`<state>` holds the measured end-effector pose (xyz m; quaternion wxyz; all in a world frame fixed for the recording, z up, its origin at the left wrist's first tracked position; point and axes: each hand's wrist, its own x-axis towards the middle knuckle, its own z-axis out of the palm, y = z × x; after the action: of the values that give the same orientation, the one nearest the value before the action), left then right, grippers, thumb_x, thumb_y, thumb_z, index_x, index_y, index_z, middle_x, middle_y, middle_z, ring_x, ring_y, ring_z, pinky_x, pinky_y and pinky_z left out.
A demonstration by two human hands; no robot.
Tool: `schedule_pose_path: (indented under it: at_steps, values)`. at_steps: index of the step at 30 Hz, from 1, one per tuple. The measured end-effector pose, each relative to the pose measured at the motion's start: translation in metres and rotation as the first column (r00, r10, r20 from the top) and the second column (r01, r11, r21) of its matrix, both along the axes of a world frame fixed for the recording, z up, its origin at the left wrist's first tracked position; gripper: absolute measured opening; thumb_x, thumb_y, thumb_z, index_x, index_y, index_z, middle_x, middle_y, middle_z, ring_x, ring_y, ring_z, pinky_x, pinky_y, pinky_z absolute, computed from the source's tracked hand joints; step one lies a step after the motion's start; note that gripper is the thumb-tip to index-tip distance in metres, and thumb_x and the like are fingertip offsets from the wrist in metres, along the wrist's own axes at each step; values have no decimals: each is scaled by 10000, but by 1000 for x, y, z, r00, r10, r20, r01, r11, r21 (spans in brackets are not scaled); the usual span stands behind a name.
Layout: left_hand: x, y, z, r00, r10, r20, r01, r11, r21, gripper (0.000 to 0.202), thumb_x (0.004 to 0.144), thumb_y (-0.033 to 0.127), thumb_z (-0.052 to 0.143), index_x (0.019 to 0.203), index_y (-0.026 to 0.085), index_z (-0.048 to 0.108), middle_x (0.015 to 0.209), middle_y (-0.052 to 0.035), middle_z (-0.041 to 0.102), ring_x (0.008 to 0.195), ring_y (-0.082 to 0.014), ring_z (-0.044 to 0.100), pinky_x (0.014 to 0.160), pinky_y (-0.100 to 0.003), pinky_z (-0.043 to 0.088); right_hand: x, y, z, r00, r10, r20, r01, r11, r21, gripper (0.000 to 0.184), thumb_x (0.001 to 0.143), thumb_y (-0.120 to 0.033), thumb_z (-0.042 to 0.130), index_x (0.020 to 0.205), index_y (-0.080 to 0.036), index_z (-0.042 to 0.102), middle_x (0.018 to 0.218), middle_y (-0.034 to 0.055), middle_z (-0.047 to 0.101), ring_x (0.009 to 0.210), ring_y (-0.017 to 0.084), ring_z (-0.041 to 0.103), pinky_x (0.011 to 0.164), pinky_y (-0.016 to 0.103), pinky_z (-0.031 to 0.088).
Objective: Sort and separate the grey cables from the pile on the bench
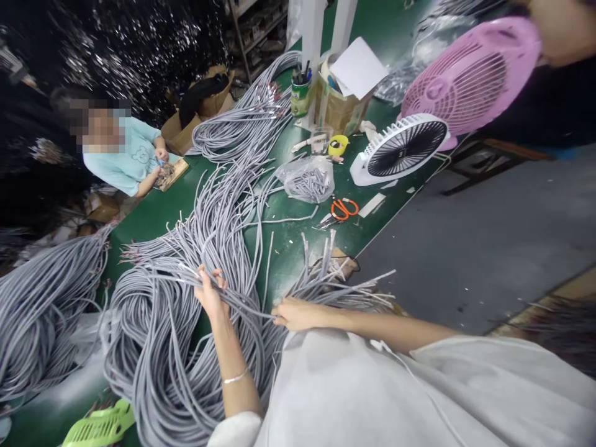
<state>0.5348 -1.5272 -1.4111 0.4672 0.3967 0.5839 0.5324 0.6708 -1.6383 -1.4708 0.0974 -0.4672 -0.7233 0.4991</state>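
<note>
My left hand is closed round a few grey cables, with its thumb and fingertips showing above them. These cables run to the right towards my right hand, whose fingers are pinched on them near my body. Under and around both hands lies a large heap of grey cables, spread along the green table. Thick loops of it hang together at the lower left. Beside my right hand, a bunch of cable ends sticks out towards the table's edge. My right palm and its fingertips are partly hidden.
Orange-handled scissors, a plastic bag of short grey pieces, yellow tape and a pen tin are on the green table. White and pink fans stand at right. A co-worker sits opposite.
</note>
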Motion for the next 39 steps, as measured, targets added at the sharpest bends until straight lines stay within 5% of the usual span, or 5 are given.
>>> schedule_pose_path:
  at_steps: [12, 20, 27, 34, 39]
  values:
    - [46, -34, -61, 906, -395, -154, 339, 893, -295, 622, 534, 747, 647, 726, 169, 520, 361, 114, 348, 276, -44, 282, 318, -176, 186, 177, 98, -36, 652, -625, 429, 666, 742, 68, 330, 949, -193, 456, 1252, -156, 581, 1223, 159, 601, 1138, 282, 564, 946, 427, 443]
    - [58, -45, -82, 834, -514, -203, 439, 839, -322, 433, 717, 595, 628, 855, 202, 509, 503, 88, 450, 381, -73, 393, 400, -193, 275, 170, 104, -81, 609, -618, 498, 701, 712, 26, 306, 928, -354, 562, 1162, -157, 571, 1169, 89, 579, 1012, 206, 586, 872, 415, 511]
    - [60, -48, -82, 826, -532, -185, 459, 826, -328, 509, 664, 675, 620, 760, 198, 472, 500, 94, 419, 363, -49, 327, 379, -190, 223, 200, 132, -43, 540, -723, 431, 751, 645, 141, 385, 960, -265, 486, 1295, -76, 470, 1289, 200, 498, 1143, 268, 529, 945, 436, 450]
    - [67, -53, -68, 800, -585, -135, 508, 780, -366, 629, 540, 748, 647, 705, 153, 531, 431, 91, 404, 328, -25, 268, 350, -178, 172, 146, 92, 16, 885, -452, 110, 348, 801, 487, 235, 958, -278, 497, 1123, -182, 634, 1245, 73, 577, 1169, 179, 484, 983, 301, 343]
    - [59, -55, -55, 731, -671, -123, 584, 709, -396, 631, 545, 761, 634, 651, 145, 549, 386, 93, 358, 307, -29, 241, 341, -183, 155, 124, 45, 21, 934, -233, 272, -49, 669, 741, 149, 923, -273, 565, 893, -174, 672, 1000, 77, 631, 970, 218, 500, 854, 372, 302]
